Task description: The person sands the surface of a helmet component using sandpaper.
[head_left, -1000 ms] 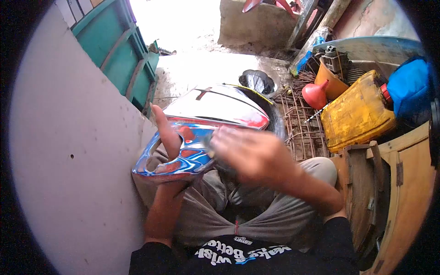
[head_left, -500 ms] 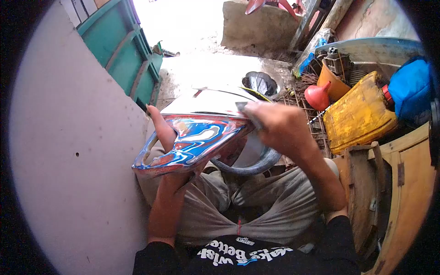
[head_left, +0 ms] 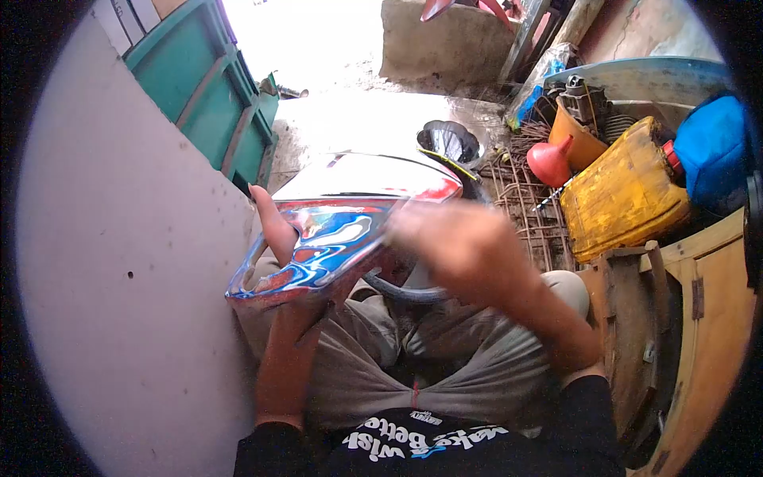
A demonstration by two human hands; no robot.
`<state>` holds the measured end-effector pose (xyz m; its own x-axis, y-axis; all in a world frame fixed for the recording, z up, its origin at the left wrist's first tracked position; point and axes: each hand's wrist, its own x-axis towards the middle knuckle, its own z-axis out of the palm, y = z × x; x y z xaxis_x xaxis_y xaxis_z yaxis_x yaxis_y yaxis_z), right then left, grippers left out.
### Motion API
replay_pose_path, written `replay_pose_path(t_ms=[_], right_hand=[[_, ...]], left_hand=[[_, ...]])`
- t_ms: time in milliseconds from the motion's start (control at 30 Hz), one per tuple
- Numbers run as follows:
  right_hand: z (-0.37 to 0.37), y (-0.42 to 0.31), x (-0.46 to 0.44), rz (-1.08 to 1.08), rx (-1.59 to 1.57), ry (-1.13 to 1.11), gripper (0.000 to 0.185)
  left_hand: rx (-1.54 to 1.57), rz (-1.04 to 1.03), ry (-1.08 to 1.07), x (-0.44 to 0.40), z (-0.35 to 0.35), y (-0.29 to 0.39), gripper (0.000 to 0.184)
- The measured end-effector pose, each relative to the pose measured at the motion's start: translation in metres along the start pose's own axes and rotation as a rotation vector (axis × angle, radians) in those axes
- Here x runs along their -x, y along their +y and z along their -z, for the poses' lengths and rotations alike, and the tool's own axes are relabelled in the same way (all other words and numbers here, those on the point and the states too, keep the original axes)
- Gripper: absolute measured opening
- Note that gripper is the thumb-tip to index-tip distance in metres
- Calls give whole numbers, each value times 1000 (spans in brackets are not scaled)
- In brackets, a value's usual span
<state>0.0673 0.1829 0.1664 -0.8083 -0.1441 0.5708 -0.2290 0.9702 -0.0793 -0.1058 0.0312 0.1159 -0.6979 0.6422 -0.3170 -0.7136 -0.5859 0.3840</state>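
Observation:
A motorcycle body panel, patchy with blue, white and red layers, rests above my lap. My left hand grips it from beneath on the left, the thumb up through an opening and the other fingers hidden under it. Against the panel's right edge, my right hand is closed and smeared by motion. The grey sandpaper seen in its fingers earlier is now lost in the blur. Behind the panel's coloured face is a white and red section.
A dark scalloped basin stands on the floor ahead. To the right are a metal grid, a red funnel, a yellow jerrycan and a wooden cabinet. A white wall and green door flank the left.
My right hand has moved left and down along the panel's right edge, uncovering the red end of the white section. My left hand keeps its hold; the view has shifted slightly.

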Motion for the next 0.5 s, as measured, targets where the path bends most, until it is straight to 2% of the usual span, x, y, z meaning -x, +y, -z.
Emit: replay_pose_path(t_ms=[33,67,133,167,200,267,367,500], right_hand=[[1,19,-2,-136,-5,-74,27],[4,31,1,-226,60,-139,29],[1,9,2,-188,75,-150,29],[-6,-2,5,53,11,13,30],[-1,-23,4,93,27,12,29],[8,-14,0,69,-103,-15,29],[8,32,-1,-293,82,-191,29],[0,-36,2,101,34,24,34]], left_hand=[[-29,-37,134,2,-9,0,94],[37,-17,97,4,-14,-1,95],[167,29,26,7,-26,-4,96],[174,29,15,6,-23,-4,95],[165,20,7,5,-19,-4,95],[113,-14,-3,6,-13,-3,95],[63,-55,2,6,-11,-3,94],[17,-70,-11,7,-7,-6,93]])
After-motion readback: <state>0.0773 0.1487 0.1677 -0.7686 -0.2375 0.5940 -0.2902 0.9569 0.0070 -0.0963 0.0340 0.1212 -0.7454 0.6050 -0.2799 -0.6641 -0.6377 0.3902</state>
